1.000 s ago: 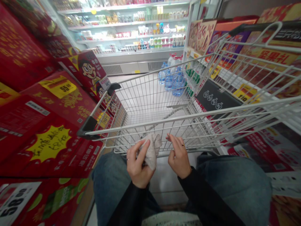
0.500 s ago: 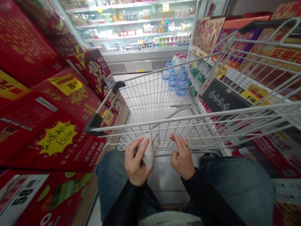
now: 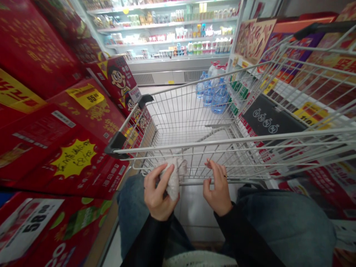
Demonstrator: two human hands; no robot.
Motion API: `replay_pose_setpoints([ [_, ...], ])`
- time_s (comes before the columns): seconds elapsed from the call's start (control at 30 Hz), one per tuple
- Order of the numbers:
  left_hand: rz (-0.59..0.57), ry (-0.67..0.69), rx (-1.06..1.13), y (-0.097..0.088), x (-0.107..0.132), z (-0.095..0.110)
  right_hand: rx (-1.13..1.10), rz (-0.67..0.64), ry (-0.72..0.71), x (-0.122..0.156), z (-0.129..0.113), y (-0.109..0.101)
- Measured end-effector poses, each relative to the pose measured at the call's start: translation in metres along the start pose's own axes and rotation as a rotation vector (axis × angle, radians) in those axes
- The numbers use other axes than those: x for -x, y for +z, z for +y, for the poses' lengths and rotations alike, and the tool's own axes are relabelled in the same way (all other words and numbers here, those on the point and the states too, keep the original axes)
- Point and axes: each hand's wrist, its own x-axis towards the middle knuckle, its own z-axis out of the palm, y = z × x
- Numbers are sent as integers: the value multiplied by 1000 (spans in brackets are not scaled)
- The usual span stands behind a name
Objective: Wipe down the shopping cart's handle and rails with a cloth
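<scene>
A shopping cart of light wire mesh stands across in front of my knees, its long side facing me. My left hand is closed around a crumpled whitish-grey cloth, pressed against the cart's lower side wires. Part of the cloth spreads over the wires to the right of the fingers. My right hand is close to the same wire side, a little to the right. Its fingers are loosely bent, with a gap between thumb and forefinger and nothing visible in it. Whether its fingertips touch the wires I cannot tell.
Stacked red boxes with price signs rise close on the left. Blue water bottles stand on the floor beyond the cart. A lit refrigerated shelf spans the back. More boxed goods line the right, behind the cart's black panel.
The view has shifted slightly, so the surroundings sit a bit further right. My left hand with the cloth has moved slightly left along the wires. My right hand keeps nearly the same pose.
</scene>
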Motion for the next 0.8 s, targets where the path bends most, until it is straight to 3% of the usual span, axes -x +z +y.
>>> replay_pose_setpoints([
  [0.13,65,1,-14,-10,-19,3,-4,-4,-7,0,1,0],
  [0.3,-51,-15,-9,1,3,-1,9,-7,4,1,1,1],
  [0.43,-112,-28,11,-12,-1,-3,16,-14,-5,0,1,0],
  [0.6,130,-84,-67,-33,-30,-5,33,-19,-6,0,1,-1],
  [0.67,131,-87,-78,-29,-25,-9,36,-18,-2,1,1,0],
  [0.8,-30,-55,-91,-15,6,-20,42,-28,0,1,1,1],
])
